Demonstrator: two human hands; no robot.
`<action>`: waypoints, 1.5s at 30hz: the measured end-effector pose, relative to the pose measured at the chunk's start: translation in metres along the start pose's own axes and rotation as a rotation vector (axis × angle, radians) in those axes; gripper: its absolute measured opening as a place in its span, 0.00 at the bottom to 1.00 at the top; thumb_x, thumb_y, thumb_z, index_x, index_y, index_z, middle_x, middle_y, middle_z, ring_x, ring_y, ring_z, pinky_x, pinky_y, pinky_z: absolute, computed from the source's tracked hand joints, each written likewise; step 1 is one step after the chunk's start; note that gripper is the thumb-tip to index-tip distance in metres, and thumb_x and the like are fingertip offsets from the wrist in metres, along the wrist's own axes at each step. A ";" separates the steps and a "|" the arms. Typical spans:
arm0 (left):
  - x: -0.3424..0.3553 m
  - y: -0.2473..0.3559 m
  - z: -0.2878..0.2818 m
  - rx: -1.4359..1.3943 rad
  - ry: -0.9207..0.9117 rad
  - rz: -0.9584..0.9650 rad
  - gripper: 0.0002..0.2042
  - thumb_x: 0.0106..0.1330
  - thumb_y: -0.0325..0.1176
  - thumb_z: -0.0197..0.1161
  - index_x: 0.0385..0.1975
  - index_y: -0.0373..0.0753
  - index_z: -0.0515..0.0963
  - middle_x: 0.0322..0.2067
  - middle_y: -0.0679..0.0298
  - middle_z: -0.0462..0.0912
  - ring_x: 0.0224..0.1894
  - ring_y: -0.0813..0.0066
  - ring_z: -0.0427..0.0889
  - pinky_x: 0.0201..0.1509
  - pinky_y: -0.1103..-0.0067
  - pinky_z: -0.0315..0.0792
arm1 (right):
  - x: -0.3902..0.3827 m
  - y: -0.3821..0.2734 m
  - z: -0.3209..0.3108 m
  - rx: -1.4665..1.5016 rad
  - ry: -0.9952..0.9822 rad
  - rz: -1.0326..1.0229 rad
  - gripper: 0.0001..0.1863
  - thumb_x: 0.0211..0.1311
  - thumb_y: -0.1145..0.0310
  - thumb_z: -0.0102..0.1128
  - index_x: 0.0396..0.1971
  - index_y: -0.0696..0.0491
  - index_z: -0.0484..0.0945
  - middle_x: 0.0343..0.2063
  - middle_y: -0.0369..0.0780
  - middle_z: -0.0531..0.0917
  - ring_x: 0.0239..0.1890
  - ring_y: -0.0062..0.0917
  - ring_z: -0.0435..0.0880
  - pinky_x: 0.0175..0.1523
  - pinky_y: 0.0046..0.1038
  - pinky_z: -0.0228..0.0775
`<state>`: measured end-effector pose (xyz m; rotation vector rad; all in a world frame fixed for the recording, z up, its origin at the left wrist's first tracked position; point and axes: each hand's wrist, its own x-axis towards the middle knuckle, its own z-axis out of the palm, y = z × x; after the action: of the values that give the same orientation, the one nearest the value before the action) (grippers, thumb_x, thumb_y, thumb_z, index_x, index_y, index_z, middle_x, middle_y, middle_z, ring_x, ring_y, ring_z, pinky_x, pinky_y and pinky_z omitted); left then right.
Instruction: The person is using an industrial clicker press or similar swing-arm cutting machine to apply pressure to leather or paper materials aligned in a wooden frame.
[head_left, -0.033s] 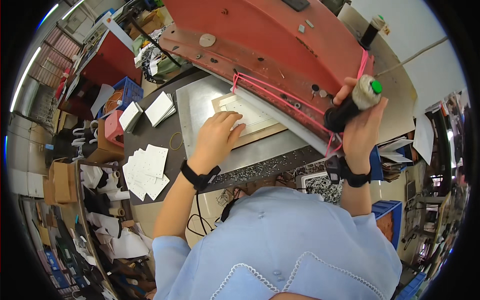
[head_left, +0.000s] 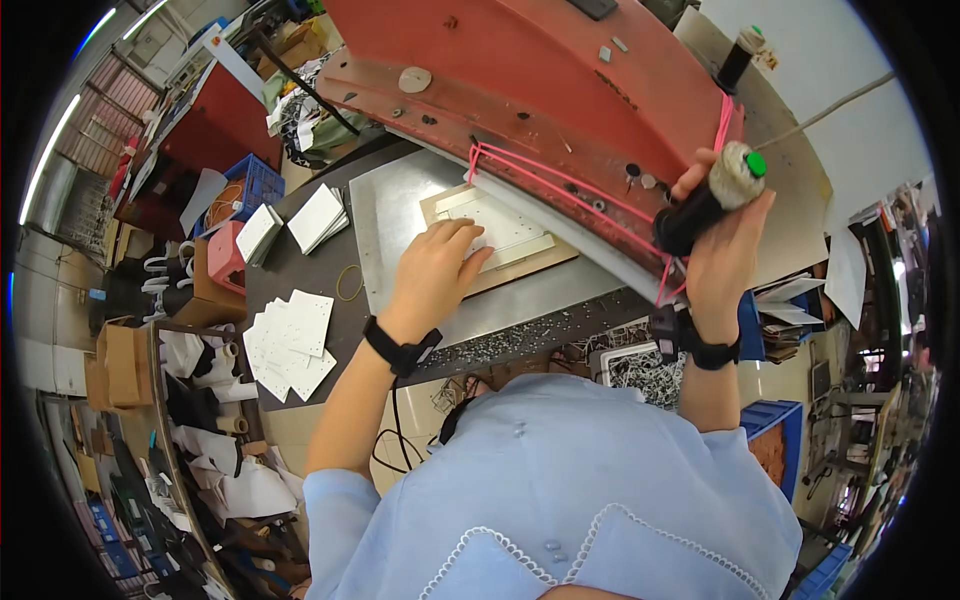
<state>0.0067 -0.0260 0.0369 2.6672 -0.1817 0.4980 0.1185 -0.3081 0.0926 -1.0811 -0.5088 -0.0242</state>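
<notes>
My right hand (head_left: 722, 262) is wrapped round a black handle (head_left: 688, 218) with a green button and pale wrapping on its end. The handle sits at the near right end of a red press arm (head_left: 480, 70), with pink cord strung along its edge. My left hand (head_left: 432, 275) is open, thumb apart, its fingertips resting on a white sheet in a pale frame (head_left: 512, 245) on a thin wooden board (head_left: 525, 273). The board lies on a metal plate (head_left: 380, 215), partly beneath the press arm. My left fingers hide part of the frame.
Punched white cards (head_left: 295, 345) lie fanned out on the dark table, left of my left hand. Two stacks of white cards (head_left: 320, 217) stand beyond them. A rubber band (head_left: 349, 283) lies near the plate. Small scraps (head_left: 500, 340) cover the near table edge.
The red press arm and its handle have shifted slightly up and to the right with my right hand, uncovering more of the wooden board. My left hand stays nearly in place.
</notes>
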 end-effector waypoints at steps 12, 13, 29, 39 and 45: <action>0.008 -0.019 0.043 0.537 -0.145 0.200 0.17 0.67 0.35 0.59 0.51 0.34 0.72 0.48 0.50 0.79 0.50 0.58 0.80 0.48 0.72 0.79 | 0.011 0.023 -0.014 -0.838 0.197 -0.388 0.24 0.66 0.69 0.60 0.61 0.56 0.69 0.60 0.43 0.72 0.61 0.30 0.70 0.64 0.32 0.63; 0.007 -0.017 0.045 0.626 -0.147 0.230 0.17 0.67 0.34 0.58 0.53 0.35 0.71 0.48 0.50 0.79 0.50 0.58 0.81 0.47 0.73 0.79 | 0.004 0.030 -0.011 -0.840 0.011 -0.213 0.18 0.66 0.69 0.59 0.54 0.55 0.76 0.54 0.42 0.78 0.57 0.29 0.74 0.60 0.30 0.66; -0.003 -0.021 0.029 0.023 0.111 -0.033 0.22 0.63 0.21 0.57 0.58 0.45 0.75 0.52 0.53 0.80 0.50 0.55 0.82 0.49 0.69 0.78 | 0.001 0.138 0.044 -0.527 -0.372 0.461 0.24 0.71 0.50 0.51 0.36 0.58 0.82 0.30 0.40 0.85 0.31 0.25 0.82 0.36 0.28 0.69; -0.030 -0.018 -0.020 0.321 0.196 0.129 0.22 0.60 0.20 0.57 0.56 0.37 0.75 0.52 0.54 0.81 0.54 0.59 0.81 0.55 0.70 0.74 | -0.003 0.123 0.061 -0.258 -0.397 0.626 0.14 0.68 0.62 0.60 0.43 0.58 0.81 0.29 0.35 0.85 0.31 0.14 0.79 0.35 0.16 0.66; -0.106 -0.043 -0.084 -0.124 0.530 -0.556 0.12 0.70 0.23 0.53 0.49 0.33 0.79 0.45 0.53 0.84 0.45 0.67 0.85 0.50 0.76 0.74 | -0.006 0.119 0.048 -0.353 -0.320 0.551 0.13 0.68 0.63 0.59 0.42 0.58 0.82 0.28 0.34 0.85 0.29 0.13 0.78 0.34 0.16 0.66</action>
<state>-0.1094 0.0536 0.0530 2.2271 0.6384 0.9279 0.1258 -0.2112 0.0083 -1.5556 -0.4866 0.5689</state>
